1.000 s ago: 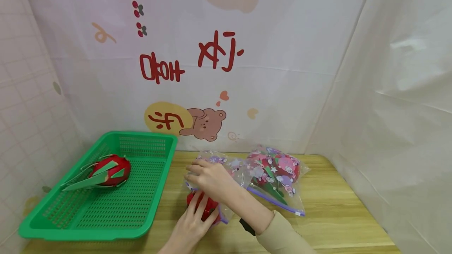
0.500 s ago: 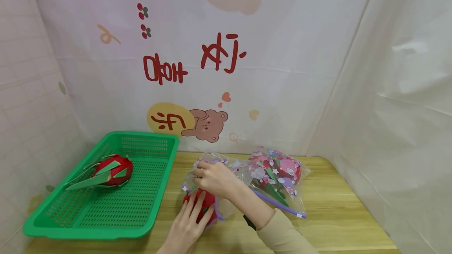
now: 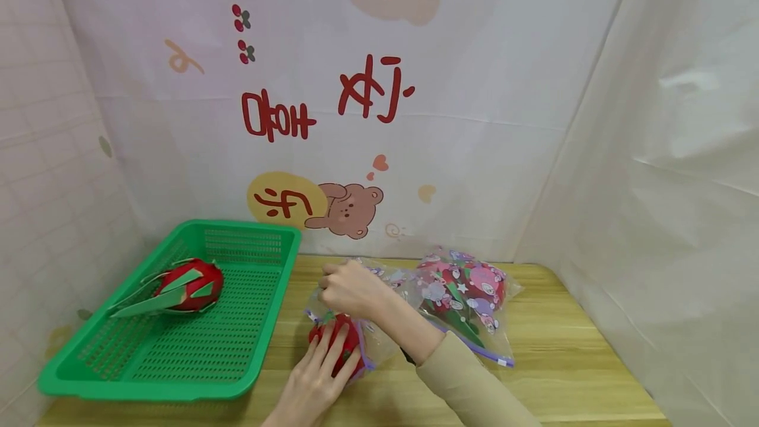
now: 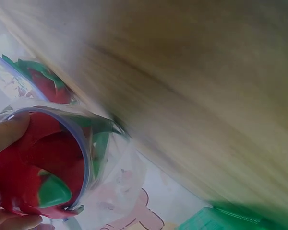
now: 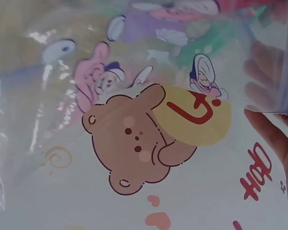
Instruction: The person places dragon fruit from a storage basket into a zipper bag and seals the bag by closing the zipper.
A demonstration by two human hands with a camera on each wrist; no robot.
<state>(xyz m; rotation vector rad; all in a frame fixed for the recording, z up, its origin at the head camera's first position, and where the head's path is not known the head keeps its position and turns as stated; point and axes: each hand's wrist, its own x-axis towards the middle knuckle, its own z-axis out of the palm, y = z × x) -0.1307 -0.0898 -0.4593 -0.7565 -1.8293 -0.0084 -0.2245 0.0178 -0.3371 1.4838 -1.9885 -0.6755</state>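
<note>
Compared with half a second ago, the right hand [image 3: 352, 290] sits slightly further left, its fingers tucked further under, while the left hand [image 3: 317, 371] has barely moved.

The printed backdrop [image 3: 492, 163] stands beyond both hands, and the wood-grain table [image 3: 569, 361] lies beneath them. To the left hand's left is the green perforated basket [image 3: 148, 390]. To the right hand's right lies a filled zip bag [image 3: 459, 295], patterned with cartoon figures.

The loose zip bag [image 3: 379, 342] lies below the right hand, which pinches its edge, thumb on one side and fingers showing through the film. The gripped dragon fruit [image 4: 53, 148] is directly under the left hand, whose spread, bent fingers and thumb clasp it; it sits partly inside the bag's mouth. A second dragon fruit [image 3: 190, 285] rests in the basket, well to that hand's left. Smallest is the purple zip strip [image 4: 84, 153], curving around the gripped fruit.

The likeliest trouble is a snag: the fruit's stiff green scales could catch the strip and drag the film inward. Should the right hand's pinch slip, the mouth could collapse against the fruit; pulling too hard could split the thin film.
</note>
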